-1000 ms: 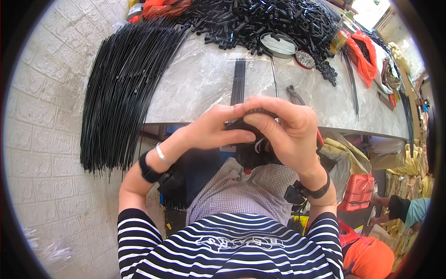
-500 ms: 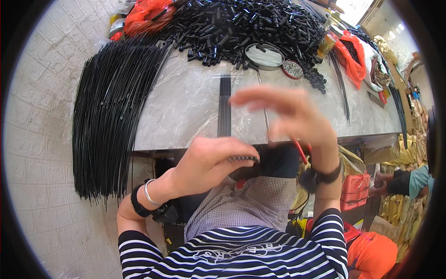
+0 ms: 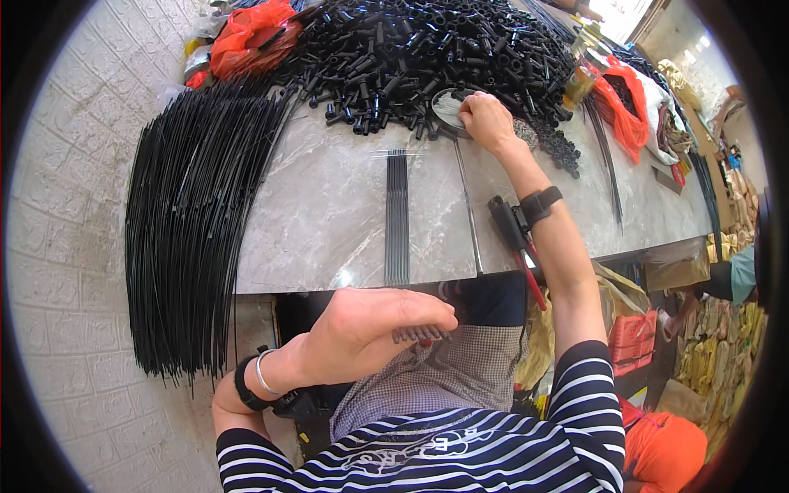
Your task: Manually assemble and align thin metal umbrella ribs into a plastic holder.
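My left hand [image 3: 370, 324] is closed at the table's near edge around a flat row of thin black rods [image 3: 397, 218], whose blunt ends show under its fingers. The rods lie side by side on the grey marbled table [image 3: 320, 205]. Across their far ends, several fine silvery wires [image 3: 400, 152] stick out sideways. My right hand [image 3: 489, 122] reaches to a round shallow tin [image 3: 448, 127] of fine pale wires. Its fingers are pinched at the tin's right side; anything between them is hidden.
A big heap of black tubular pieces [image 3: 444, 49] covers the table's far side. Long black rods [image 3: 193, 222] hang over the left edge. Small black rings [image 3: 561, 152] lie right of the tin. Red-handled pliers [image 3: 530, 275] are at the near edge. Another person's leg shows at the far right.
My right hand has moved away from above the rods, forward to the tin. My left hand stays near the table edge, still around the rod ends.
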`<state>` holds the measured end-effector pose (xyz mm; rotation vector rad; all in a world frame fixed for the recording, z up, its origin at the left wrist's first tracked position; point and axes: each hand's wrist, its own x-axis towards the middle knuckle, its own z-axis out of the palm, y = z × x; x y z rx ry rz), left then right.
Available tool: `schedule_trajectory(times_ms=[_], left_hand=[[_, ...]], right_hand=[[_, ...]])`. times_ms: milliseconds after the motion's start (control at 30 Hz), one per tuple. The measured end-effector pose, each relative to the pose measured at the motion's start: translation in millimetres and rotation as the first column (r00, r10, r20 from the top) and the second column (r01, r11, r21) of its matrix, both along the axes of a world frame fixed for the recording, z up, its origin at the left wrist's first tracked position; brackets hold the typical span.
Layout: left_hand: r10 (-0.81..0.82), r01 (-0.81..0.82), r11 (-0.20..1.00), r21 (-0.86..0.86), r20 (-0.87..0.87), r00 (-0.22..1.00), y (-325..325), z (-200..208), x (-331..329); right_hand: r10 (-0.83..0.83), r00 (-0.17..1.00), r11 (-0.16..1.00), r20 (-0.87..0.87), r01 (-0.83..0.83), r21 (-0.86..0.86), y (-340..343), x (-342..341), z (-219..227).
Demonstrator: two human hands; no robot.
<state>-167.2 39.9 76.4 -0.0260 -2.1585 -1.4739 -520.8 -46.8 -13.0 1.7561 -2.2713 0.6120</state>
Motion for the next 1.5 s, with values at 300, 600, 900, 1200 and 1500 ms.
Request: schedule_trajectory(times_ms=[300,600,900,1200,1500], left_hand=[[0.121,-0.121,0.993,-0.011,0.04,0.992,9.9,-3.4,0.1],[0.128,-0.131,0.991,0.015,0.114,0.985,11.8,1.1,3.8],[0.161,-0.164,0.984,0.066,0.044,0.986,16.9,-4.2,1.4],[0.179,-0.181,0.98,0.086,0.027,0.983,19.4,-6.6,2.7],[0.173,-0.173,0.978,0.119,0.012,0.985,19.4,-7.0,2.3]], right_hand=[[0.088,0.924,0.982,0.371,-0.018,-0.186,16.6,-7.8,14.1],[0.374,0.698,0.925,0.61,-0.235,-0.299,170.7,119.8,124.3],[0.499,0.857,0.829,0.128,-0.429,-0.36,231.0,182.0,144.4],[0.499,0.861,0.82,0.099,-0.432,-0.376,238.7,184.3,150.4],[0.488,0.867,0.828,0.099,-0.424,-0.366,236.3,186.0,151.3]])
